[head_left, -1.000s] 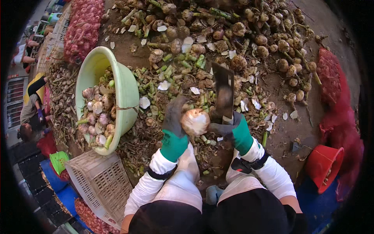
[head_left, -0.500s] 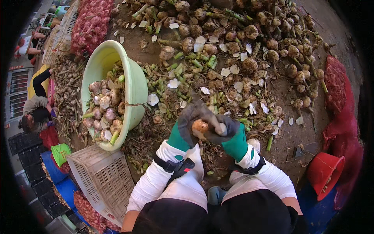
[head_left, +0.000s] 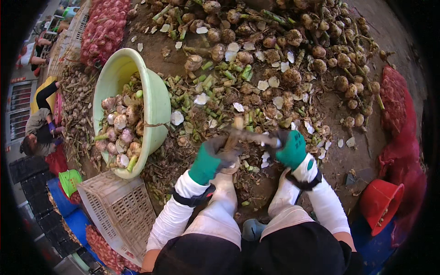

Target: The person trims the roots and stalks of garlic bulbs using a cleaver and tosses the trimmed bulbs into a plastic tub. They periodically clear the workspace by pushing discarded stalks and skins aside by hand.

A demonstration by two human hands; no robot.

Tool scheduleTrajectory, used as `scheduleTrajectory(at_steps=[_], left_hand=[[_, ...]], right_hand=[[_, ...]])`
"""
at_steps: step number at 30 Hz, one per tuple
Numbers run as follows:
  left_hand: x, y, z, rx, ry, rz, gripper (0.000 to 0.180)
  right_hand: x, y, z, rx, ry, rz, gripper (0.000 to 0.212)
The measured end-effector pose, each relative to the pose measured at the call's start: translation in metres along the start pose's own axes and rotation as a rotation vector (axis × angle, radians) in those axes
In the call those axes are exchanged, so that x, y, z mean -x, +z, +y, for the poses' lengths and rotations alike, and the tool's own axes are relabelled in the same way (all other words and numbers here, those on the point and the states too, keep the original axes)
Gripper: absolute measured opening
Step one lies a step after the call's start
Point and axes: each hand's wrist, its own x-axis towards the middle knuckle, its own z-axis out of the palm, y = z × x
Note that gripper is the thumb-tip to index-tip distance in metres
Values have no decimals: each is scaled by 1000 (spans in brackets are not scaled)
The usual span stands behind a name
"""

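Note:
My left hand point(head_left: 214, 158), in a green glove with dark, dirty fingers, is closed around a garlic bulb point(head_left: 231, 166), partly hidden below the fingers. Its thick stalk point(head_left: 238, 123) points up and away from me. My right hand point(head_left: 290, 149), gloved the same way, grips the handle of a knife. The knife's blade point(head_left: 252, 136) reaches left across the stalk just above my left fingers; motion blurs it. Trimmed garlic bulbs point(head_left: 121, 121) fill part of a pale green tub point(head_left: 158, 107) to my left.
Cut stalks and skins point(head_left: 201, 98) litter the ground ahead. Untrimmed garlic point(head_left: 321, 50) is heaped at the far right. A plastic crate point(head_left: 121, 206) stands at left. At right lie a red bucket point(head_left: 378, 201) and red netting point(head_left: 401, 151). Another person point(head_left: 41, 123) sits at far left.
My hands have moved apart, the right one to the right and the left slightly left and down. The bulb has turned, and its stalk now points away with the blade across it.

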Motion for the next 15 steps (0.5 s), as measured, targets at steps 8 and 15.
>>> scheduleTrajectory(at_steps=[8,15], left_hand=[[17,-63,54,1754,343,-531,23],[-29,-28,20,557,-232,304,45]], right_hand=[[-48,-42,45,150,103,451,34],[-134,-50,56,372,-189,325,41]])
